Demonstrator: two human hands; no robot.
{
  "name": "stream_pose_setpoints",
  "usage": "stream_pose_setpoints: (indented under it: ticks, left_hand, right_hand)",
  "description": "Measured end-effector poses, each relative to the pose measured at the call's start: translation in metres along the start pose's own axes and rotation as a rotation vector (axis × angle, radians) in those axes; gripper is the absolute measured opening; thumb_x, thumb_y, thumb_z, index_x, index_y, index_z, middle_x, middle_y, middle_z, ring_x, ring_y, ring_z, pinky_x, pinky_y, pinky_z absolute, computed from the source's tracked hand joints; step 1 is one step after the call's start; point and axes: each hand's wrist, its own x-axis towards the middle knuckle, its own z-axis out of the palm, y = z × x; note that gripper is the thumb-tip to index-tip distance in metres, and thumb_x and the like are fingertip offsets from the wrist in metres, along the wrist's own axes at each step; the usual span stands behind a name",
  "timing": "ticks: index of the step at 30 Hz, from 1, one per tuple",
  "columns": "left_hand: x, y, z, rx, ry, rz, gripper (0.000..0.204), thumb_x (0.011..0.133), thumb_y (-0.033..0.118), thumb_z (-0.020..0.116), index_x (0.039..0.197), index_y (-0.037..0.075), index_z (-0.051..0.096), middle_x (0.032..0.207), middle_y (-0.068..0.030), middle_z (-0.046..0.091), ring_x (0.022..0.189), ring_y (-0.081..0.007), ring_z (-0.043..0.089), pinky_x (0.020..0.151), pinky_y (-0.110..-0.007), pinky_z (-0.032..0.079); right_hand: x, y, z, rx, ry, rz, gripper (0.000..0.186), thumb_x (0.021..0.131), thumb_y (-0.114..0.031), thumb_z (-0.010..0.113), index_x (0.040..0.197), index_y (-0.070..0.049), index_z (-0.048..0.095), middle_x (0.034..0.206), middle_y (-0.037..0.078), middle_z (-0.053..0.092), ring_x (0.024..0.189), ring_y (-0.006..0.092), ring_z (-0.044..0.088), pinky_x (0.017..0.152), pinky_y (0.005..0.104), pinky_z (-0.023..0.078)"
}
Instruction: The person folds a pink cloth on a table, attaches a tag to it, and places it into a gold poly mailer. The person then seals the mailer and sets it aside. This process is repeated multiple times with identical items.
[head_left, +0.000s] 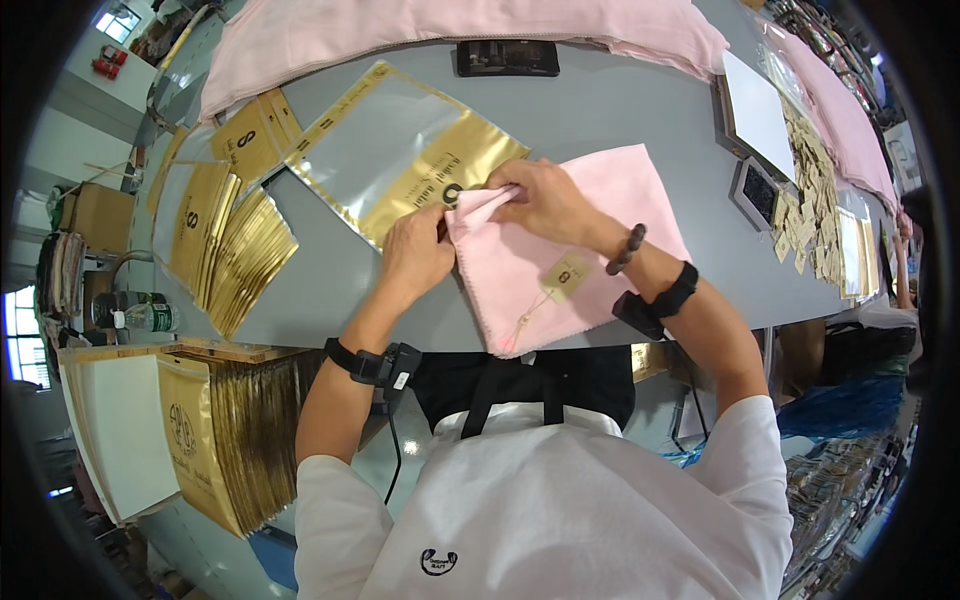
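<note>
A folded pale pink cloth (pixel 590 215) with a stitched edge lies at the front of the grey table. On it rests a small gold hang tag (pixel 563 276) with a thin string. My right hand (pixel 545 203) grips the raised fold at the cloth's upper left corner. My left hand (pixel 418 248) is closed at the cloth's left edge, its thumb against the fabric and its fingertips partly hidden. Just beyond my hands, a flat clear bag with gold bands (pixel 375 135) lies slantwise, its right end beside the cloth.
A fanned stack of gold bags (pixel 225 240) lies at left. Pink cloth (pixel 450 25) is piled along the far side, with a black phone (pixel 508 58) before it. Loose tags (pixel 812 185), a white-topped box (pixel 757 110) and a small dark tray (pixel 754 193) stand right. More bags (pixel 240 440) stand below left.
</note>
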Motion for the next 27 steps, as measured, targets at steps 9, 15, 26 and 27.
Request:
stream_pose_setpoints:
  ticks: [9,15,26,27]
  left_hand:
    - [-0.034,-0.003,0.003,-0.308,0.45,0.135,0.015,0.091,0.007,0.079,0.105,0.002,0.075,0.084,-0.0079,0.071,0.068,-0.0159,0.068,0.063,-0.029,0.054]
    - [-0.036,0.002,0.007,-0.199,0.433,0.333,0.016,0.088,0.005,0.079,0.103,0.003,0.076,0.086,-0.0113,0.068,0.075,-0.0293,0.067,0.068,-0.038,0.054]
    - [-0.068,-0.017,0.002,0.002,0.424,0.18,0.023,0.086,0.008,0.081,0.107,0.004,0.074,0.088,-0.0096,0.071,0.077,-0.0264,0.069,0.07,-0.037,0.056]
    - [-0.069,-0.018,0.003,0.008,0.44,0.193,0.022,0.087,0.009,0.082,0.106,0.003,0.074,0.088,-0.0096,0.071,0.076,-0.0253,0.069,0.069,-0.036,0.056]
  right_hand:
    - [-0.013,-0.026,0.029,-0.705,0.289,-0.304,0.037,0.087,-0.03,0.079,0.109,-0.002,0.068,0.121,0.014,0.07,0.108,0.0297,0.068,0.09,0.0432,0.053]
    - [-0.027,-0.016,0.046,-0.377,0.016,-0.568,0.031,0.096,-0.027,0.068,0.116,-0.003,0.069,0.115,0.015,0.071,0.106,0.0335,0.067,0.097,0.0456,0.051]
    - [0.003,-0.002,0.053,-0.275,-0.006,-0.173,0.038,0.094,-0.033,0.066,0.115,-0.002,0.071,0.105,0.024,0.073,0.11,0.0428,0.064,0.108,0.0514,0.042]
    - [0.003,-0.006,0.053,-0.193,-0.042,-0.203,0.041,0.093,-0.036,0.069,0.116,-0.002,0.071,0.107,0.024,0.073,0.113,0.0424,0.063,0.11,0.0517,0.04]
